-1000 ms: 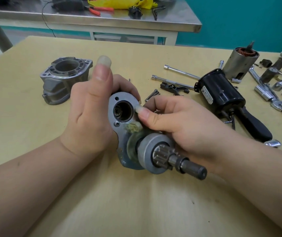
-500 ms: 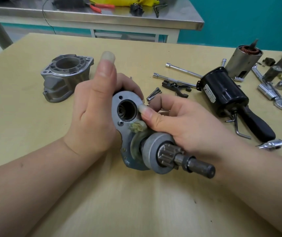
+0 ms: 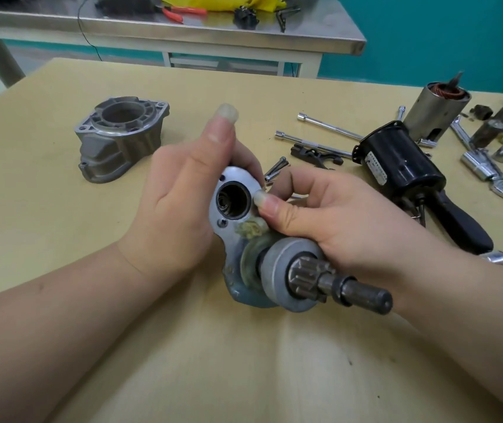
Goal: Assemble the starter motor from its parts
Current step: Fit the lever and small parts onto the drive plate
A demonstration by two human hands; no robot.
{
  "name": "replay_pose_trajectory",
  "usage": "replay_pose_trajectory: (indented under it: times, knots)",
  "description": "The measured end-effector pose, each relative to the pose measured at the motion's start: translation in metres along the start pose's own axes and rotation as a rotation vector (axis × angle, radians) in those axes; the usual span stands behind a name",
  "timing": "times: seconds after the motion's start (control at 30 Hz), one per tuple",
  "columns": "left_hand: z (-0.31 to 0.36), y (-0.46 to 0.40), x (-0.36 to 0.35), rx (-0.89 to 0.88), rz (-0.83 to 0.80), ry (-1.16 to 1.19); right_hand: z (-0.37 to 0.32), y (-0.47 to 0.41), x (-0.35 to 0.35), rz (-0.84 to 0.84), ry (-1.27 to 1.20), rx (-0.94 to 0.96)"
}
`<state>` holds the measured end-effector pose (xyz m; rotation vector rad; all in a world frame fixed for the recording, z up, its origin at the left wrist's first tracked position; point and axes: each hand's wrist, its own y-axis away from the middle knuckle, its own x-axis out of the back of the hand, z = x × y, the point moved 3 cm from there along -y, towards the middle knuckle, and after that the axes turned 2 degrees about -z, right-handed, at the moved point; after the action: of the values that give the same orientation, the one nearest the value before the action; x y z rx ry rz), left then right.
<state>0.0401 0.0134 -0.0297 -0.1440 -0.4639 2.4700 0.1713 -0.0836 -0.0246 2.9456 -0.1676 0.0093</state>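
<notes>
Both hands hold a grey starter housing plate [image 3: 229, 236] at the table's middle. A pinion drive [image 3: 293, 279] with a toothed gear and a dark shaft [image 3: 363, 296] sticks out of its lower part toward me. My left hand [image 3: 183, 206] grips the plate's left side, thumb raised. My right hand [image 3: 329, 221] wraps the drive from the right, its thumb tip on the rim of the plate's round bore [image 3: 232, 198]. A greasy cream lever piece [image 3: 251, 228] shows between bore and drive. The grey nose housing [image 3: 119, 141] lies at far left.
To the right lie a black motor body [image 3: 396, 163], a black tool handle [image 3: 461, 224], a steel field coil can [image 3: 433, 112], long bolts [image 3: 326, 126], a dark fork piece [image 3: 314, 154], short bolts [image 3: 276, 169] and chrome sockets [image 3: 485, 172]. A steel bench [image 3: 183, 29] stands behind.
The held assembly and both hands keep the same grip; the view has shifted slightly, with the shaft pointing a little more to the right.
</notes>
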Motion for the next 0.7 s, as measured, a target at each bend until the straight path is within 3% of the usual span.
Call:
replay_pose_trajectory:
  times: [0.17, 0.5, 0.7]
  knots:
    - [-0.008, 0.002, -0.003, 0.071, -0.005, -0.061, 0.002, -0.004, 0.007, 0.05, 0.041, -0.039]
    - [-0.013, -0.005, 0.004, 0.086, -0.353, -0.132, 0.007, -0.009, 0.028, -0.028, 0.013, -0.041]
    - [-0.014, -0.006, 0.005, 0.063, -0.363, -0.198, -0.007, -0.006, 0.042, -0.103, 0.16, -0.043]
